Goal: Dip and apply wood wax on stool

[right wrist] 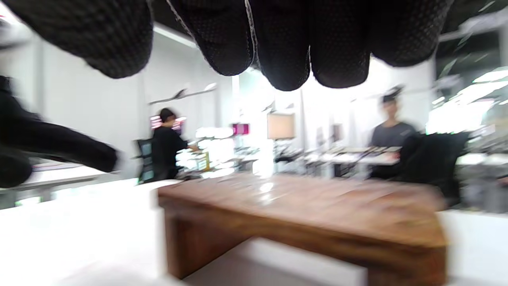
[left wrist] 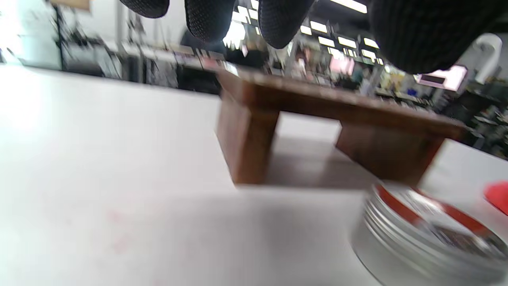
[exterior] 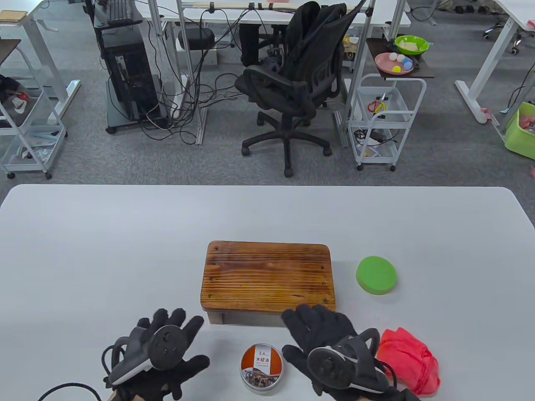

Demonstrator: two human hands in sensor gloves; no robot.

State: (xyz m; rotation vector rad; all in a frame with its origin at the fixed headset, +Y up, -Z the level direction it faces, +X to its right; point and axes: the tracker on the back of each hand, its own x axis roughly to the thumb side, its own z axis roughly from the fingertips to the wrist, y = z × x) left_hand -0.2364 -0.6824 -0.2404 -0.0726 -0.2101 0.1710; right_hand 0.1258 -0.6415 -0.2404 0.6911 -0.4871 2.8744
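A low wooden stool (exterior: pixel 268 275) stands at the table's middle; it also shows in the left wrist view (left wrist: pixel 317 119) and the right wrist view (right wrist: pixel 301 214). A round wax tin (exterior: pixel 262 367) with its lid on sits at the front edge between my hands; it also shows in the left wrist view (left wrist: pixel 428 238). My left hand (exterior: pixel 167 351) is spread open and empty, left of the tin. My right hand (exterior: pixel 322 338) is open and empty, right of the tin, its fingertips (exterior: pixel 311 312) near the stool's front edge. A red cloth (exterior: pixel 411 365) lies right of my right hand.
A green round sponge (exterior: pixel 376 275) lies on the white table (exterior: pixel 104 250) right of the stool. Beyond the table's far edge stand a black office chair (exterior: pixel 292 92), a white cart (exterior: pixel 384 121) and desks.
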